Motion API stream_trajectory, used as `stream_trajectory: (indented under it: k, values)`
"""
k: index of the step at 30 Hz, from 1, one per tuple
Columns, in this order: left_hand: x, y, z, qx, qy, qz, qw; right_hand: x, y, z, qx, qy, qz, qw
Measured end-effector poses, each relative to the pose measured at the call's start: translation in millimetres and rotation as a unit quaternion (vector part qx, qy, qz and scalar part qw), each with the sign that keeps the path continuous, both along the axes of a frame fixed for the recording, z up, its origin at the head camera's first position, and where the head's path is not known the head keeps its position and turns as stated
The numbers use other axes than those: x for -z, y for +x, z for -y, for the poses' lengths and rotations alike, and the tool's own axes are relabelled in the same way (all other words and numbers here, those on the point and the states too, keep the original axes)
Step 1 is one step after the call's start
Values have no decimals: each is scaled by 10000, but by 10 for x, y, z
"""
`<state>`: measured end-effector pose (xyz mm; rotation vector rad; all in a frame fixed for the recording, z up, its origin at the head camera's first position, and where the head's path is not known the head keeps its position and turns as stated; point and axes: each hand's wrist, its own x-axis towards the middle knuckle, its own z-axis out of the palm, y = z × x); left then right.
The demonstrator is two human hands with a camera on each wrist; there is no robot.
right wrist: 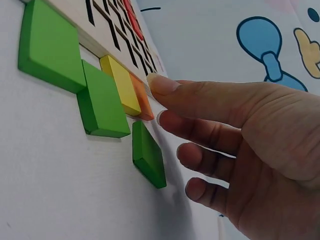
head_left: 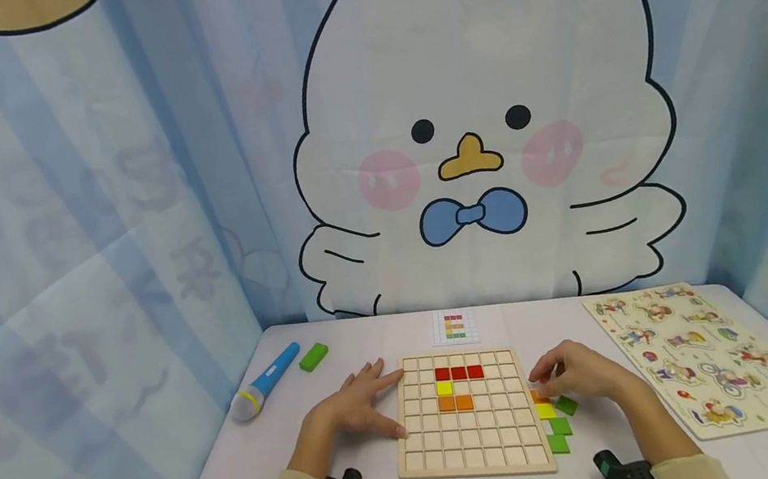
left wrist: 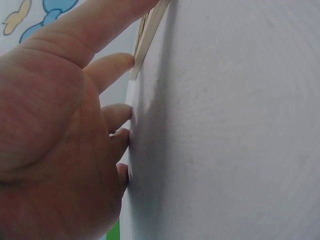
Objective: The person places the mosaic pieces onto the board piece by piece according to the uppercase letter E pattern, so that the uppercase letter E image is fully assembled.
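Observation:
A wooden grid board lies in the middle of the table. Its cells hold a row of red tiles, a yellow tile and two orange tiles. My left hand touches the board's left edge with thumb and forefinger, fingers spread. Beside the right edge, my right hand hovers over a loose orange tile, thumb and forefinger slightly apart with nothing seen between them. A loose yellow tile and several green tiles lie close by.
Behind the board lies a pattern card with coloured squares. A blue toy microphone and a green block are at the back left. At the right is a wooden picture puzzle. A printed curtain hangs behind the table.

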<state>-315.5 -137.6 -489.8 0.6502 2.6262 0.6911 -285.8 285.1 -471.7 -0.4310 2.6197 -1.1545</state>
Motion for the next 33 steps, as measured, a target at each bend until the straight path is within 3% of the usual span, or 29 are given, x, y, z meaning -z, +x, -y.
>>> stream_trajectory:
  k: [12,22,33]
  values:
    - [2,0,-4,-19,-29,-10,10000,114,-44,-56,-345,-110,-68,9993]
    - [2,-4,-4,-23,-10,25,10000,107,-11,-35,95,258,-380,9989]
    - [-5,-5,-9,-27,-43,20,10000,105,-37,-5,138,194,-412,9989]
